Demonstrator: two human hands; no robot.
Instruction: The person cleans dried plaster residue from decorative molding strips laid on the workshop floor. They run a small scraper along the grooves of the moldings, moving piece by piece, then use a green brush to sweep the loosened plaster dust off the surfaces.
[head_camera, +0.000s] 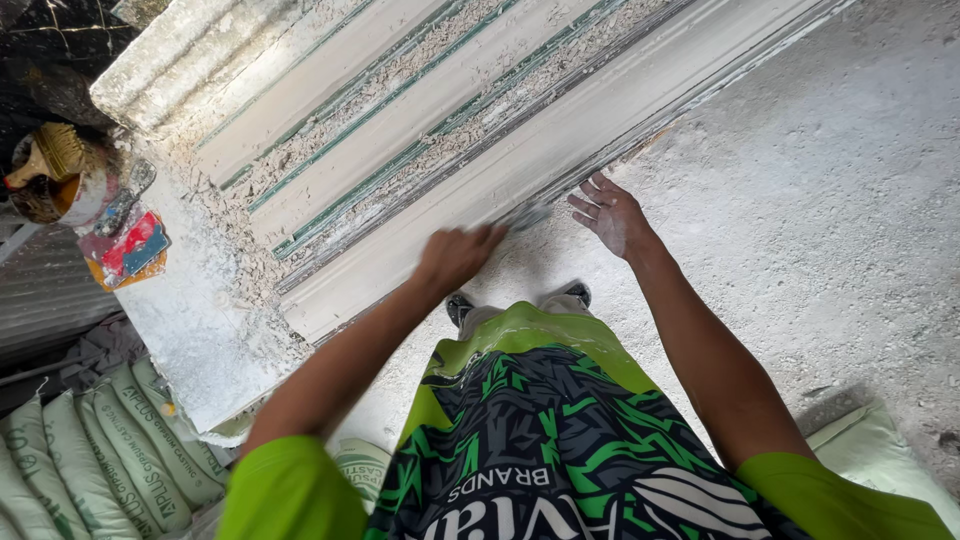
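Hands at the near edge of a long plaster moulding

The left hand (455, 258) is clenched around a small scraper-like tool (527, 216) (blurred, its kind is hard to tell) whose blade touches the moulding (520, 150) at its near lip; the right hand (612, 212) is released, fingers spread, resting against that same edge just beside the blade, at 3 o'clock from it. The moulding lies on a dusty surface (190, 320), its long axis running from 8 o'clock up to 2 o'clock, directly at 12 o'clock from both hands. The left hand is the nearer to the blade. A tin with a brush (50, 170) stands well apart at 9 o'clock, sacks (110, 450) below at 7 o'clock
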